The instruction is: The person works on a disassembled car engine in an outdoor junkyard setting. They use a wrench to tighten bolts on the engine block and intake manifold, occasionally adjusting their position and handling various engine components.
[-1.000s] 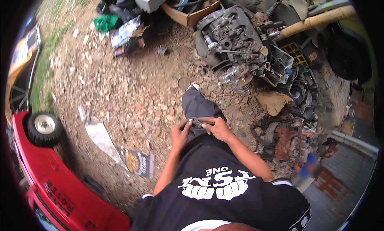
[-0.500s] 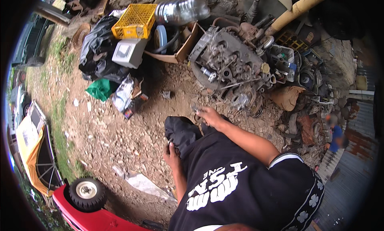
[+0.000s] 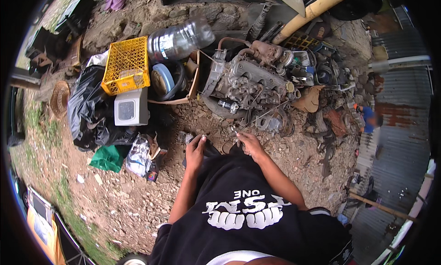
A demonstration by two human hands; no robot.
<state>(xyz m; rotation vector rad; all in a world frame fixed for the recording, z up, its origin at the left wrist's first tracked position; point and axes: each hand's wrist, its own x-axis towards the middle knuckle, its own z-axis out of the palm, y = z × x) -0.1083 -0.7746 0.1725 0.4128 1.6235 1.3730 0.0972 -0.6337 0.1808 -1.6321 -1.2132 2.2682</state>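
Observation:
My left hand (image 3: 196, 151) is raised in front of my black shirt, fingers closed on something small that I cannot make out. My right hand (image 3: 249, 145) grips a small metal part (image 3: 234, 131). The hands are apart, both just below a greasy engine (image 3: 248, 81) lying among assorted parts on stony ground. Between and beyond my hands, the dark cloth of my trousers shows.
Left lie black bags (image 3: 87, 109), a yellow crate (image 3: 124, 63), a grey box (image 3: 130, 106) and a cardboard box (image 3: 188, 98). A large plastic bottle (image 3: 179, 40) is behind. At right are a bamboo pole (image 3: 317, 10), corrugated sheeting (image 3: 399, 141) and another person (image 3: 367, 120) in blue.
My hands were together on the metal part; they are now apart, the part in my right. The view has turned toward the engine, and the red vehicle has mostly left it.

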